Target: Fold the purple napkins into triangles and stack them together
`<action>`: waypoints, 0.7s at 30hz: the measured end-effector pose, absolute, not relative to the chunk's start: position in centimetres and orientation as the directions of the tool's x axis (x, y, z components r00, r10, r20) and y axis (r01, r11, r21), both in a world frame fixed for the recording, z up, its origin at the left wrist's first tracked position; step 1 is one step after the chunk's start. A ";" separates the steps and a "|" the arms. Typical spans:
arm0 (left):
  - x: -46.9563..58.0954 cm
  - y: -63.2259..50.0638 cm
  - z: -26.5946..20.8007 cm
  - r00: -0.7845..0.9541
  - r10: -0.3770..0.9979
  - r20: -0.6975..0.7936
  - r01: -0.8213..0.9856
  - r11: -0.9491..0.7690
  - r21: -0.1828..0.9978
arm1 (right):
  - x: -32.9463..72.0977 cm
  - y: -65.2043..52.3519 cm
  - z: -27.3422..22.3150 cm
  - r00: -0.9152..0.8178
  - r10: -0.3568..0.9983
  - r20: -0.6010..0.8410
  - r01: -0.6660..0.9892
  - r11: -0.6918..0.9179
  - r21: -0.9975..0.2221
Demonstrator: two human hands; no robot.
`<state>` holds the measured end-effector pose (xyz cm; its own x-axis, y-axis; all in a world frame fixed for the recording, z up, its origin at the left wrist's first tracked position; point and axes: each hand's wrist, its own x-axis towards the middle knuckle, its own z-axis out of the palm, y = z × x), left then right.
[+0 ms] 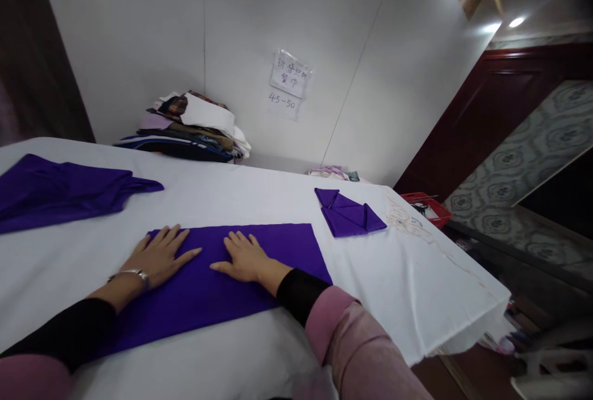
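Note:
A purple cloth napkin (pixel 208 295), folded into a long rectangle, lies flat on the white-covered table in front of me. My left hand (pixel 160 255) rests on its far left part with the fingers spread. Further right, my right hand (pixel 243 258) lies palm down on the same cloth, fingers apart. Neither hand grips anything. To the right of the cloth sits another purple napkin (pixel 349 212), folded into an angular shape with pointed corners. Loose purple cloth (pixel 65 190) lies crumpled at the table's left.
A pile of folded clothes (pixel 189 128) stands at the back against the wall, below and left of a handwritten paper sign (pixel 290 82). The white tablecloth (pixel 384 289) drops over the right edge. Beyond it is a red basket (pixel 430 208).

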<state>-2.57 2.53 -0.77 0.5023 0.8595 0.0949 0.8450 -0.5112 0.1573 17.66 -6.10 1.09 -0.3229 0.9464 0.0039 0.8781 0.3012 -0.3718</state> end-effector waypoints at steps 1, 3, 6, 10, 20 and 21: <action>-2.7 2.7 -0.9 0.497 0.865 0.062 0.854 -0.501 0.141 | 18.8 -5.7 0.7 -0.302 0.953 -0.003 0.890 0.281 -0.358; -3.0 2.9 -1.1 0.484 0.875 0.002 0.871 -0.483 0.089 | 22.3 -5.5 0.2 -0.223 0.975 -0.008 0.921 0.208 -0.329; -2.9 2.7 -0.8 0.480 0.877 -0.017 0.876 -0.478 0.059 | 29.3 -6.3 0.1 0.054 0.998 -0.046 0.958 -0.064 -0.280; -2.7 2.4 -0.3 0.476 0.879 -0.038 0.879 -0.476 0.024 | 34.9 -8.5 0.7 0.368 0.927 -0.079 0.901 -0.376 -0.214; -2.9 3.0 -1.4 0.460 0.888 -0.002 0.883 -0.458 0.104 | 28.6 -13.8 -0.7 -0.158 0.987 -0.011 0.952 0.149 -0.269; -2.9 3.1 -1.5 0.453 0.892 -0.003 0.886 -0.449 0.114 | 29.7 -14.1 -0.7 -0.056 0.998 -0.021 0.967 0.049 -0.249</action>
<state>-2.86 3.09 -1.49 0.4527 0.8917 -0.0030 0.8860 -0.4495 0.1137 29.68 -14.10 -0.73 -0.0562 0.9982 -0.0213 0.9672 0.0491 -0.2491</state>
